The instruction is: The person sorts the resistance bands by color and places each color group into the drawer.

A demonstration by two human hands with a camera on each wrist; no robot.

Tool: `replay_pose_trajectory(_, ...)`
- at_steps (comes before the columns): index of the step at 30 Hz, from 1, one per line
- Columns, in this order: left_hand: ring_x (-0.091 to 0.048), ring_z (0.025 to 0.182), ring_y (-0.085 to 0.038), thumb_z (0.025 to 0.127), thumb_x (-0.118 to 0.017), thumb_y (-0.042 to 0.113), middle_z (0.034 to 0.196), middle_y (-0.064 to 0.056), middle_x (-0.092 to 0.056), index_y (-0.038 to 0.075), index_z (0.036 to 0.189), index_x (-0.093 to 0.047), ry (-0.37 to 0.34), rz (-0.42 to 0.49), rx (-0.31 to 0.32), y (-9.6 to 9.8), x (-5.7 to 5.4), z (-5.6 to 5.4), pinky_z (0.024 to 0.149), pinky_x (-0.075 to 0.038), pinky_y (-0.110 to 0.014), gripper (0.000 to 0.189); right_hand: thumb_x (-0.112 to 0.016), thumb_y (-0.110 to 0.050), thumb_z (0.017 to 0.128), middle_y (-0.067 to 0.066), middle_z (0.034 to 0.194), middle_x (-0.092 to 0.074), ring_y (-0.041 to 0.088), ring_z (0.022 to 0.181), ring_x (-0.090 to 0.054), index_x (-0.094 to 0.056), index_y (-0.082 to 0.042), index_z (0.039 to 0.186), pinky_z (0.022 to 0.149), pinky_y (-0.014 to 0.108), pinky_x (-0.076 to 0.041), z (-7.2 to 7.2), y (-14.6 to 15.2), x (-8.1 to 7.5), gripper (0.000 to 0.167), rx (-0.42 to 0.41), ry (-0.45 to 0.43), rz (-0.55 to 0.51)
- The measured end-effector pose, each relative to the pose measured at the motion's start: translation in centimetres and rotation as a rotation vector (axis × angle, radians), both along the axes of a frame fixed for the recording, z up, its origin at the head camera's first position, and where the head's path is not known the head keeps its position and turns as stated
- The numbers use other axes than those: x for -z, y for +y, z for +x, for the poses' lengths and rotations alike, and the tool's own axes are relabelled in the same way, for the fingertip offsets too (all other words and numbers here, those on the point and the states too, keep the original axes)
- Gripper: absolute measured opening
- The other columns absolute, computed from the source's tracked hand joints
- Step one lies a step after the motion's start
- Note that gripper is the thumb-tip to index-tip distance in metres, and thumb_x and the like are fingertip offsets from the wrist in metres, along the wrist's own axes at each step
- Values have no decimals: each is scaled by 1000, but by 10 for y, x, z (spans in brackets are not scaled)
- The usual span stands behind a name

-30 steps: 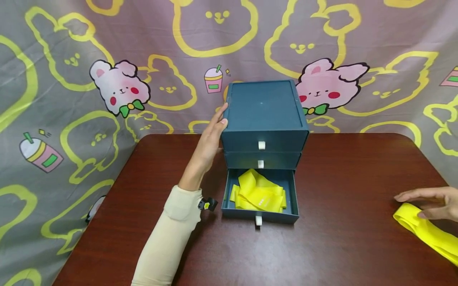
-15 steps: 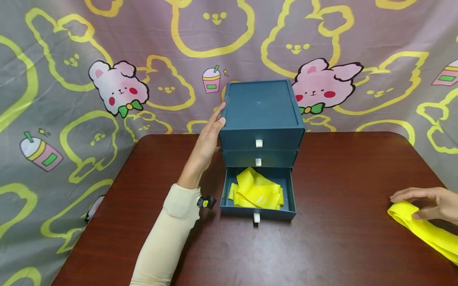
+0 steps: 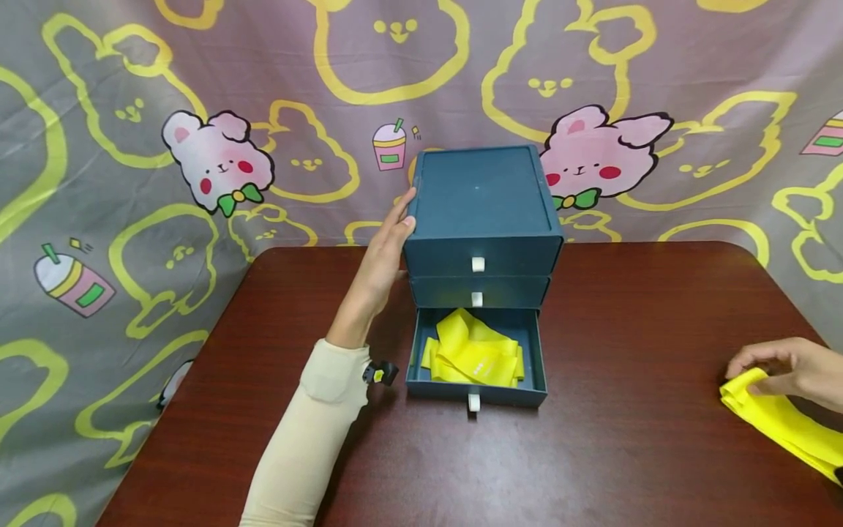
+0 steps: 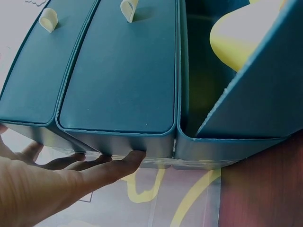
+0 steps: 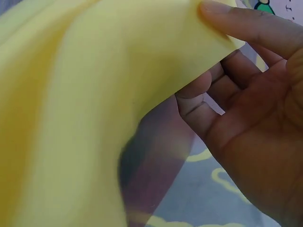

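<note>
A dark blue drawer box stands upright on the table, its bottom drawer pulled out. Inside that drawer lies a yellow resistance band, loosely folded, with small white marks. My left hand rests against the box's left side with its fingers extended; in the left wrist view the fingertips touch the side wall. At the far right, my right hand pinches the folded end of a second yellow resistance band, whose other end runs out of view. Up close, the right thumb presses on this band.
The upper drawer and middle drawer are closed, each with a white pull loop. Behind the brown table hangs a patterned curtain. A small black camera sits on the left wrist.
The right fingers have curled in from nearly straight and now pinch the band's end, which looks slightly more folded. The left hand and the drawers have stayed put.
</note>
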State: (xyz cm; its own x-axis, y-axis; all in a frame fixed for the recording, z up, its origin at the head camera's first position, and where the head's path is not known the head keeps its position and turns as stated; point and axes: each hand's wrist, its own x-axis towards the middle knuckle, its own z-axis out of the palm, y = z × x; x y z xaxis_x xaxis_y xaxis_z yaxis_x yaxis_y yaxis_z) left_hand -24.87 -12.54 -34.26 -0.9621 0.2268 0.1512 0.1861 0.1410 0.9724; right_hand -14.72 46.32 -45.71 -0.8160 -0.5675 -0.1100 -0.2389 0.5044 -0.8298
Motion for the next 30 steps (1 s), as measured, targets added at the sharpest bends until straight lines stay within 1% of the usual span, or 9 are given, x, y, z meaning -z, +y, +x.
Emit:
replay_pose_trajectory(2,-18,161,-29,111,-39,43,176,11,-9,45,163,-29,0,2,0,0,-1,1,112,-28,-82,54,-65,22,85,-19,99,-73,3,81,-62,-73,-3,102,62,21,-52,-1,-6,-4,31,18,20,17)
replay_pose_trajectory(6,-17,161,-29,110,-39,43,177,11,-8,44,164,-28,3,1,-1,0,-2,1,112,-28,-82,55,-67,21,85,-16,95,-72,-2,83,-61,-73,-4,99,62,19,-50,-2,-21,-16,30,55,134,84)
replay_pose_trajectory(9,-17,161,-29,110,-39,43,177,9,-8,44,164,-28,5,0,-1,0,-1,1,112,-28,-82,55,-68,20,85,-13,95,-71,1,82,-60,-75,-7,99,60,21,-50,-3,-35,-29,30,78,215,119)
replay_pose_trajectory(13,-18,161,-29,110,-39,42,177,8,-10,43,164,-28,12,-5,-8,0,1,1,113,-28,-82,55,-67,18,88,-6,97,-70,12,83,-62,-75,-6,101,62,24,-53,-8,-54,-46,28,76,218,99)
replay_pose_trajectory(16,-18,161,-28,110,-39,43,177,8,-10,42,164,-29,20,-8,-10,1,1,1,113,-28,-81,55,-68,16,89,-4,98,-70,10,88,-61,-75,-12,101,65,23,-52,-11,-72,-59,31,79,234,126)
replay_pose_trajectory(19,-18,161,-28,110,-39,42,177,8,-10,42,165,-28,24,-8,-9,1,0,1,113,-27,-81,56,-69,14,89,-4,101,-70,8,94,-60,-75,-17,100,69,22,-50,-14,-90,-72,34,48,286,134)
replay_pose_trajectory(23,-18,161,-29,110,-39,42,177,8,-10,42,165,-28,21,-1,-3,1,0,0,113,-27,-82,56,-68,17,88,-3,104,-70,8,98,-61,-76,-16,102,74,21,-48,-19,-113,-89,37,-21,362,63)
replay_pose_trajectory(26,-19,161,-29,110,-40,43,177,7,-12,43,164,-28,21,2,3,0,0,0,114,-27,-81,56,-66,20,88,-3,105,-69,9,97,-60,-76,-14,104,73,21,-50,-23,-130,-98,39,-63,377,-3)
replay_pose_trajectory(30,-19,161,-30,110,-40,43,176,6,-12,43,164,-28,21,5,6,0,1,0,113,-27,-82,56,-66,20,88,-4,104,-68,11,94,-59,-76,-15,104,70,22,-52,-29,-154,-112,40,-102,392,-35)
